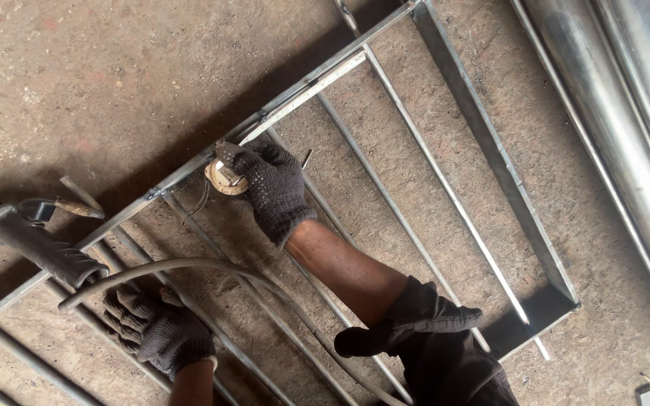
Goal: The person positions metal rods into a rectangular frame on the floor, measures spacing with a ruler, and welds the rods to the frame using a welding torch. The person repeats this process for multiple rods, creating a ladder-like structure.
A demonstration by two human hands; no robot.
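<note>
Right, the right hand (268, 186), gloved in dark knit, is closed around a small round brass-coloured tool (223, 179), pressing it against the long rail of the metal grille frame (490, 150) that lies on the concrete floor (99, 83). At eight o'clock from it, the left hand (158, 331), gloved too, curls shut around a grey hose (212, 267) leading to the black-handled torch (35, 244). Out at two o'clock, shiny steel pipes (626, 113) lie beside the frame.

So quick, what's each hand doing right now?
Left hand: closed around the welding holder near its cable.
Right hand: closed on a small round object against the metal frame.
</note>
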